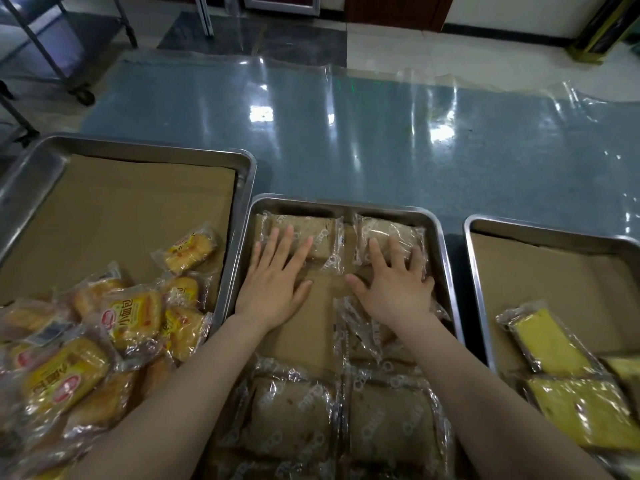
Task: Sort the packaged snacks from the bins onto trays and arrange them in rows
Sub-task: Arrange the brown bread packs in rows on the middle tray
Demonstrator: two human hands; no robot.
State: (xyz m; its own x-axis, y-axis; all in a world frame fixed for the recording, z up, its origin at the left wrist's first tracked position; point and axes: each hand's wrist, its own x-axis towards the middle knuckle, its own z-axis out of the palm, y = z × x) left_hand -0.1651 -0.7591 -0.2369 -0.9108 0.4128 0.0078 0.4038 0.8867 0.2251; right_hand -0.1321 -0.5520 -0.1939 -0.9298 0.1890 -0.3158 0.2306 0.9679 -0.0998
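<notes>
The middle steel tray (346, 204) holds brown cakes in clear wrappers on a cardboard liner. My left hand (277, 278) lies flat with fingers spread on the far-left brown packet (308, 233). My right hand (394, 285) lies flat with straight fingers on the far-right brown packet (391, 237). More brown packets (388, 420) fill the near part of this tray, under my forearms. The left tray (138, 148) carries a loose pile of orange-yellow wrapped cakes (131, 317). The right tray (554, 233) holds yellow cake slices (550, 344) in clear wrap.
All three trays sit on a blue-grey table (381, 133) under a shiny clear plastic sheet. Beyond the table lie a tiled floor and a metal trolley (69, 46) at the far left. Bare cardboard shows in the far halves of the left and right trays.
</notes>
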